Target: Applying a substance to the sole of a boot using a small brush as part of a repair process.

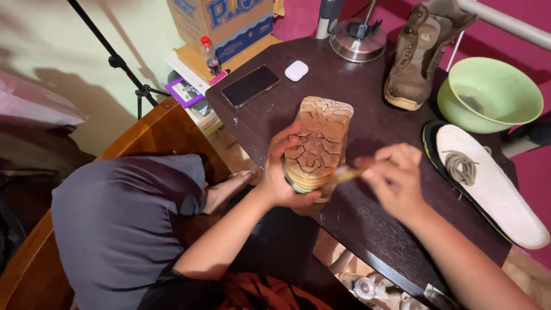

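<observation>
- Left hand (282,172) grips an upturned boot (318,143), sole up.
- Right hand (393,175) pinches a blurred brush (346,174) at the sole.
- Two boots, counting the upright boot (416,57); one insole (493,183); one bowl (491,95).

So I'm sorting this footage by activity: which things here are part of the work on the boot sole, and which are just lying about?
In use:
- upturned boot, sole up, gripped by the left hand
- small brush, blurred, in the right hand

Lying about:
- second boot
- green bowl
- white insole with coiled lace
- phone
- white earbud case
</observation>
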